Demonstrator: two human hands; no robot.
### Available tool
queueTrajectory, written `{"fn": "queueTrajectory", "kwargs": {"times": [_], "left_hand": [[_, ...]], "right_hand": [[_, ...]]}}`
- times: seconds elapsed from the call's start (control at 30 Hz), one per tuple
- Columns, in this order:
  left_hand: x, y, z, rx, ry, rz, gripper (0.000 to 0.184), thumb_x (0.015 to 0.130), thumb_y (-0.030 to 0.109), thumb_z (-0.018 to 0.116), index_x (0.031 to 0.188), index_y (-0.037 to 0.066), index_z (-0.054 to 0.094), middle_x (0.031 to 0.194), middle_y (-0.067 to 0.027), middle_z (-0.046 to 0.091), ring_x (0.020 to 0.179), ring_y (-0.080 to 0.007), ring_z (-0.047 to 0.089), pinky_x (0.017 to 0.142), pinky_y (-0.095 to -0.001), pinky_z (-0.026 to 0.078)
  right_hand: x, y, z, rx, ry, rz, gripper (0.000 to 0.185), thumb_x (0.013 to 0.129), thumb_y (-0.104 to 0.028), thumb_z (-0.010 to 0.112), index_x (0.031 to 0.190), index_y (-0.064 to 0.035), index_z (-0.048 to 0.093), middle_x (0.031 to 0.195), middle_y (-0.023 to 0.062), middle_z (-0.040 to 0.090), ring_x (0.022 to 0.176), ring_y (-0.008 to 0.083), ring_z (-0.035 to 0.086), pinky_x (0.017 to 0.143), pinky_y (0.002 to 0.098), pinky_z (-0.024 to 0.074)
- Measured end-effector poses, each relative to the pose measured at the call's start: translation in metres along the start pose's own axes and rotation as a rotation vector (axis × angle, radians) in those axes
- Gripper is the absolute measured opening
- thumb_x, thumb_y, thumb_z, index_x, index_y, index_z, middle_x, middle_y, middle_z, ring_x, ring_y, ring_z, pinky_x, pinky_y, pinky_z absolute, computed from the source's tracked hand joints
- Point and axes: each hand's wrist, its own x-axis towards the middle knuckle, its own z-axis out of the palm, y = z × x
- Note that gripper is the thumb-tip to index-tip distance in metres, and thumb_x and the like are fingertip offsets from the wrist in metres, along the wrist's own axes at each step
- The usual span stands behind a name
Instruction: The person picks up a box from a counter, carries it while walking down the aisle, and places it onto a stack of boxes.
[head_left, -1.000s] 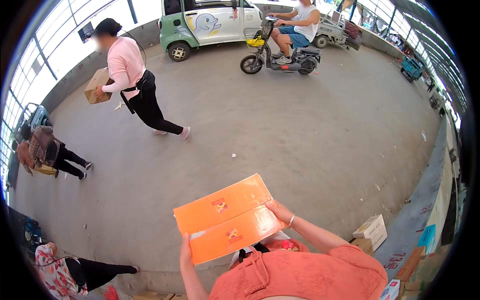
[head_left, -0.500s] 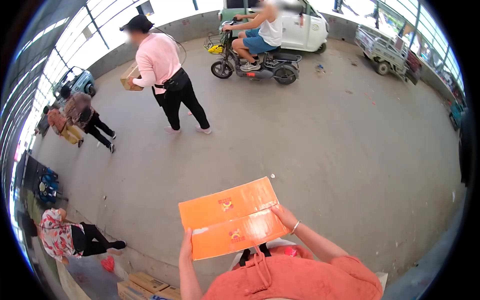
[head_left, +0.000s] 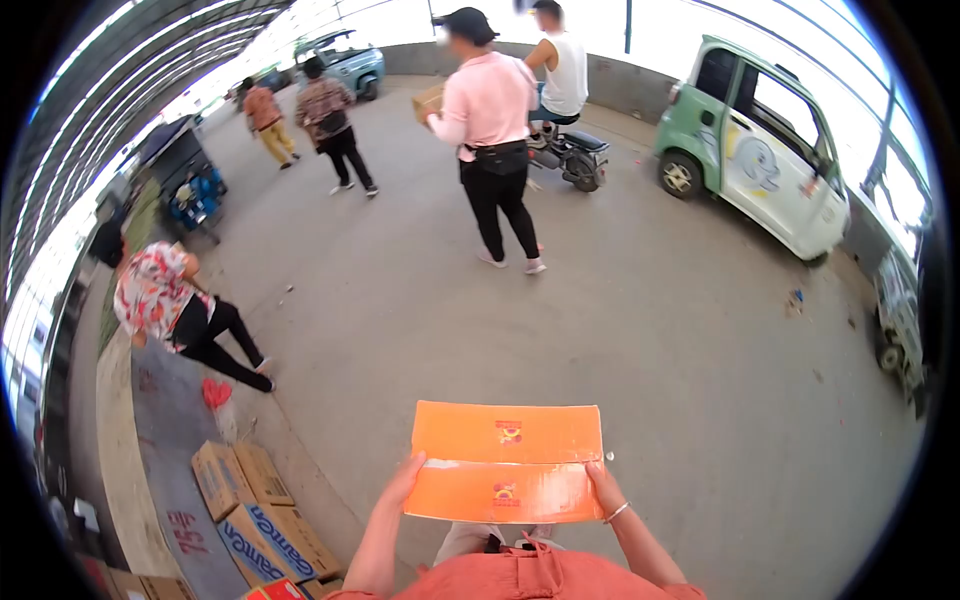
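An orange cardboard box (head_left: 507, 434) with small printed logos is held level in front of my body, its top seam running from side to side. My left hand (head_left: 403, 482) grips its left edge, and my right hand (head_left: 606, 490), with a bracelet at the wrist, grips the right edge. The fingers beneath the box are hidden.
Cardboard cartons (head_left: 262, 540) lie at the lower left beside a low ledge (head_left: 175, 450). A person in a floral top (head_left: 155, 290) stands left. Ahead are a person in pink (head_left: 490, 100) carrying a box, a scooter rider (head_left: 565, 75) and a green-white car (head_left: 740, 150).
The view has swung left, bringing the cartons and ledge into sight. The orange box now looks level instead of tilted, still in both hands. The person in pink and the scooter rider have moved farther away.
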Motion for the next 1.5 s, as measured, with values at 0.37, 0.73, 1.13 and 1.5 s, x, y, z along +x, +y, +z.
{"fn": "queueTrajectory", "kwargs": {"times": [0.37, 0.73, 1.13, 1.5], "left_hand": [[0.008, 0.094, -0.051, -0.076, -0.091, 0.108, 0.051, 0.105, 0.036, 0.044, 0.145, 0.005, 0.039, 0.138, -0.0120, 0.054, 0.123, -0.0207, 0.057, 0.101, -0.0375, 0.049], [0.032, 0.126, -0.140, -0.216, 0.014, 0.177, 0.056, 0.104, 0.035, 0.047, 0.149, 0.004, 0.034, 0.144, -0.0111, 0.048, 0.128, -0.0219, 0.051, 0.104, -0.0373, 0.045], [0.055, 0.215, -0.199, -0.340, 0.262, 0.168, 0.054, 0.105, 0.035, 0.045, 0.148, 0.004, 0.035, 0.140, -0.0122, 0.052, 0.126, -0.0239, 0.054, 0.104, -0.0389, 0.046], [0.142, 0.334, -0.265, -0.367, 0.492, 0.183, 0.058, 0.103, 0.043, 0.048, 0.145, 0.004, 0.039, 0.136, -0.0114, 0.054, 0.121, -0.0230, 0.056, 0.101, -0.0394, 0.048]], "right_hand": [[0.023, -0.086, 0.106, -0.082, -0.032, -0.002, 0.052, 0.101, -0.038, 0.051, 0.137, -0.0003, 0.047, 0.125, 0.0108, 0.060, 0.109, 0.0188, 0.063, 0.091, 0.0322, 0.0531], [0.119, -0.126, 0.215, -0.224, -0.110, 0.080, 0.048, 0.102, -0.034, 0.052, 0.135, 0.0012, 0.048, 0.123, 0.0123, 0.061, 0.105, 0.0200, 0.064, 0.088, 0.0329, 0.0551], [0.276, -0.133, 0.326, -0.271, -0.324, 0.219, 0.053, 0.101, -0.036, 0.054, 0.138, 0.0016, 0.049, 0.127, 0.0137, 0.060, 0.111, 0.0207, 0.062, 0.092, 0.0339, 0.0528], [0.456, -0.187, 0.468, -0.391, -0.461, 0.215, 0.054, 0.101, -0.038, 0.055, 0.139, 0.0000, 0.048, 0.127, 0.0124, 0.061, 0.111, 0.0202, 0.062, 0.094, 0.0346, 0.0518]]}}
